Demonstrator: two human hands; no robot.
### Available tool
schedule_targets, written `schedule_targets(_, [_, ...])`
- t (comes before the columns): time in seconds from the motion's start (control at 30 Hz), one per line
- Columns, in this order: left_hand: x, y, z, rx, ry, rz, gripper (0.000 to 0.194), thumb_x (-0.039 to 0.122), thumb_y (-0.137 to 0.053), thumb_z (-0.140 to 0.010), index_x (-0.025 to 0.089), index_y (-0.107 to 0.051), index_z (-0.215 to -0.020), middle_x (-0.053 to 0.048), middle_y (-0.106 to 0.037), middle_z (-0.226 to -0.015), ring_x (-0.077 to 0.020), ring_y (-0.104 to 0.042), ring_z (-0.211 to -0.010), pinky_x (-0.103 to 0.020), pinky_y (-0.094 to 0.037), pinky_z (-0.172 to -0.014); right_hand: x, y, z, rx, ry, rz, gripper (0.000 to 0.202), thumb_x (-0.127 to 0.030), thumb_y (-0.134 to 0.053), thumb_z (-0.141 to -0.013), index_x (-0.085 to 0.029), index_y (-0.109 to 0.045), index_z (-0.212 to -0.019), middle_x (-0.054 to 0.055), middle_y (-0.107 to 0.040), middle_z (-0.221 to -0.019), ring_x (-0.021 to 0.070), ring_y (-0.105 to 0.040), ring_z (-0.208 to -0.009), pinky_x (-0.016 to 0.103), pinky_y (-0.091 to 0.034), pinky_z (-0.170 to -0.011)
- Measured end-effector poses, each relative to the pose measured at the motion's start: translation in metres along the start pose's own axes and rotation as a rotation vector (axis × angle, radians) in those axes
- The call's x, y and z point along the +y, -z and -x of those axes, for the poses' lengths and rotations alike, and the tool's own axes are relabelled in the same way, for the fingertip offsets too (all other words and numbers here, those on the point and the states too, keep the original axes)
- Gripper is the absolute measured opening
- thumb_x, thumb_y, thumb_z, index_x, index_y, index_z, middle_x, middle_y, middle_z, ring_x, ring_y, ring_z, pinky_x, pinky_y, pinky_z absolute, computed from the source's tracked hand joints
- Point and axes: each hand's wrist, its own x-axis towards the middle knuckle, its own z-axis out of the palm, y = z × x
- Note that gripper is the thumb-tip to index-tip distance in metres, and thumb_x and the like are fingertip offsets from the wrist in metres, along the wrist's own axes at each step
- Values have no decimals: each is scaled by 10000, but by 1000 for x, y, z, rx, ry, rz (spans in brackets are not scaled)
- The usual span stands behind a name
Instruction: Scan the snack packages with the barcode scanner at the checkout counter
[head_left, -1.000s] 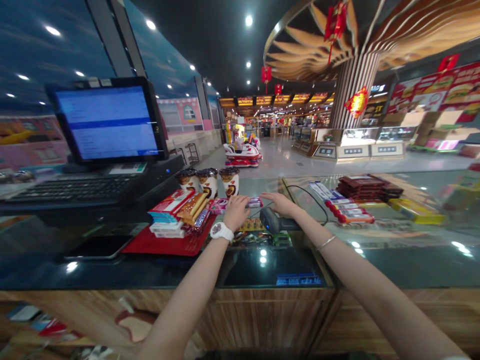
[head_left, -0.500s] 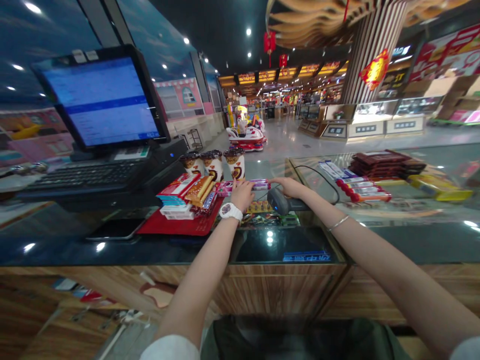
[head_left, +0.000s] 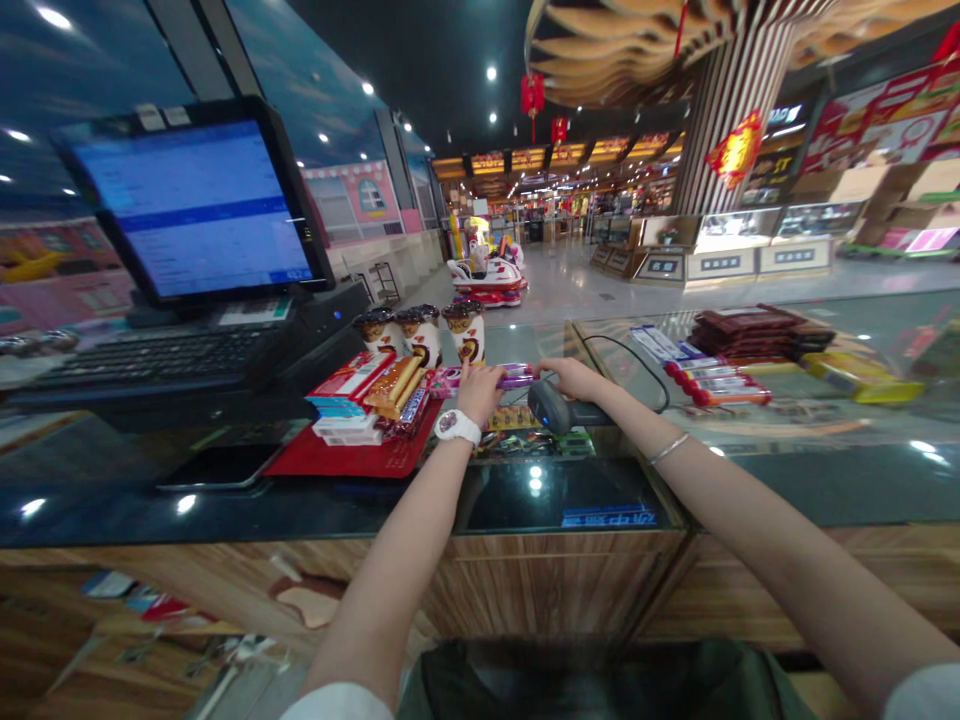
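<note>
My left hand [head_left: 478, 394], with a white watch [head_left: 458, 427] on its wrist, lies over a row of long pink and purple candy packets [head_left: 444, 381]. Its index finger points toward the cups while the other fingers curl down on a purple packet [head_left: 517, 372]. The fingertips of my right hand [head_left: 574, 378] close on that packet's right end. Just below the right hand, a dark barcode scanner [head_left: 550, 407] rests on the glass counter. Whether the right palm touches the scanner is hidden. Three brown-and-white snack cups [head_left: 464, 334] stand behind the left hand.
Left of my hands, boxes and biscuit packs [head_left: 394, 388] lie on a red sheet [head_left: 337, 458], beside a black tablet-like device [head_left: 221, 466]. A monitor [head_left: 202, 210] and keyboard [head_left: 150, 350] stand further left. To the right are red-capped tubes [head_left: 720, 382] and brown packets [head_left: 750, 332].
The left index finger now sticks out more clearly toward the cups. The view has shifted slightly; both hands stay at the purple packet and the scanner keeps its place.
</note>
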Motion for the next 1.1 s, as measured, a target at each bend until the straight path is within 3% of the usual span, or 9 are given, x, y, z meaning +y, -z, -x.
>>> schedule_targets(0.13, [2,4,0,88,-51,8,257,156,-618,-867,222,-653,-1112,-68,-709,-1121,-256,-599,-1148,-515,-186,-1209,4,-2,-1,58,21,-34,369,-56,-636,-744,-191,-689,-1083,72,-731,-1072,231,-673,-1021,357,-504,-918])
schedule_targets(0.3, [6,11,0,215,-92,46,268,180,-557,-912,234,-624,-1166,-57,-692,-1156,-236,-606,-1132,-504,-203,-1207,9,-1,-2,222,99,-64,366,-99,-659,-736,-189,-675,-1091,77,-698,-1053,228,-648,-995,381,-503,-915])
schedule_targets(0.57, [17,25,1,345,-145,118,273,237,-514,-954,227,-599,-1214,-61,-681,-1202,-230,-596,-1151,-504,-252,-1190,-5,25,9,406,174,-68,307,-135,-640,-750,-192,-662,-1051,62,-645,-991,229,-610,-970,386,-491,-898])
schedule_targets(0.8, [34,36,3,415,-238,144,279,280,-503,-967,235,-592,-1228,-57,-682,-1192,-213,-599,-1140,-511,-244,-1200,-20,51,40,477,227,86,279,-125,-596,-802,-207,-660,-1061,79,-642,-994,247,-604,-977,380,-481,-876])
schedule_targets(1.1, [37,36,5,528,-324,170,323,288,-564,-940,235,-578,-1259,-67,-661,-1233,-206,-600,-1162,-497,-300,-1180,-17,58,57,556,223,63,255,-269,-595,-882,-255,-654,-1129,75,-677,-1086,257,-601,-1066,463,-442,-982])
